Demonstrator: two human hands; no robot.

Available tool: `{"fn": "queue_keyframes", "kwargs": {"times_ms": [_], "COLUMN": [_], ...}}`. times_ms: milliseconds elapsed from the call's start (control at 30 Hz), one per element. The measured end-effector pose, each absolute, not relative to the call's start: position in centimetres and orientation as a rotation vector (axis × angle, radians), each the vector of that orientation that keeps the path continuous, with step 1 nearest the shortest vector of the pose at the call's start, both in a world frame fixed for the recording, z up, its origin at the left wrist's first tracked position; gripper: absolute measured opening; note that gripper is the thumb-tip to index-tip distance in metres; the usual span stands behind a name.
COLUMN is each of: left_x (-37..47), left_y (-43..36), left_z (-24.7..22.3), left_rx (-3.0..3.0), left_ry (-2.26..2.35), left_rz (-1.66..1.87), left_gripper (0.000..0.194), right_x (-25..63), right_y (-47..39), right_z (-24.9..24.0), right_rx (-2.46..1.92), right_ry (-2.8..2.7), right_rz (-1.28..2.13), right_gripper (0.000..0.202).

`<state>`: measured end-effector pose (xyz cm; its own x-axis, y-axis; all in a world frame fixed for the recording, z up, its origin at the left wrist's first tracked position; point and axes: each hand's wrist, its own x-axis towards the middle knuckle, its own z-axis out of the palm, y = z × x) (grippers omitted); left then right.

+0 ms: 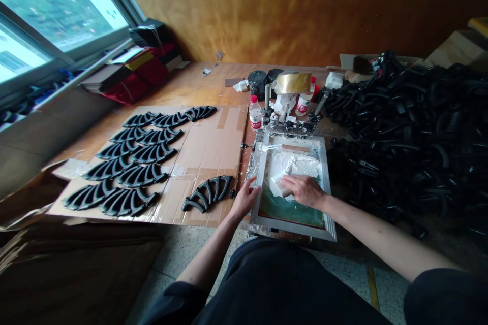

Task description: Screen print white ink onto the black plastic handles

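Observation:
A silkscreen frame (330,200) with silvery metal edges lies in front of me, its green mesh smeared with thick white ink (305,162). My left hand (246,199) grips the frame's left edge. Over the mesh, my right hand (305,192) is closed on a small pale scraper-like piece (282,188), pressed into the ink; its exact shape is partly hidden. Left of the frame, a short row of black curved handles (208,194) lies on a cardboard sheet (206,150).
Several fanned rows of black handles (143,175) cover the cardboard's left side. A large heap of black parts (404,137) rises at right. Behind the frame stand hinge clamps (292,124), a bottle (255,112), dark tubs (257,84) and a tape roll (293,83).

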<state>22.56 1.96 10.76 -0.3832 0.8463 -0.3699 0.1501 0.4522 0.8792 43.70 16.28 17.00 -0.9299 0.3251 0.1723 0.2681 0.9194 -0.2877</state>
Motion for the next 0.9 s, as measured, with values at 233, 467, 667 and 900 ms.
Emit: {"fn": "queue_keyframes", "kwargs": {"times_ms": [233, 467, 667, 900], "left_x": [22.5, 22.2, 22.3, 24.8], "left_y": [2.0, 3.5, 9.2, 9.1], "left_z": [13.1, 22.1, 28.4, 25.8], "left_rx": [0.784, 0.755, 0.876, 0.737], "left_ry": [1.731, 1.559, 1.393, 1.455], "left_rz": [1.021, 1.242, 1.645, 1.746], "left_gripper": [0.064, 0.063, 0.059, 0.058], "right_x": [41.7, 43.9, 51.4, 45.1], "right_y": [18.4, 27.8, 28.9, 17.2], "right_z": [19.5, 24.3, 18.8, 12.5], "right_rx": [-0.715, -1.106, -1.554, -1.127], "right_ry": [-2.755, -2.364, -1.948, -2.714], "right_rz": [0.455, 0.37, 0.591, 0.467], "right_gripper": [0.03, 0.047, 0.037, 0.017]}}
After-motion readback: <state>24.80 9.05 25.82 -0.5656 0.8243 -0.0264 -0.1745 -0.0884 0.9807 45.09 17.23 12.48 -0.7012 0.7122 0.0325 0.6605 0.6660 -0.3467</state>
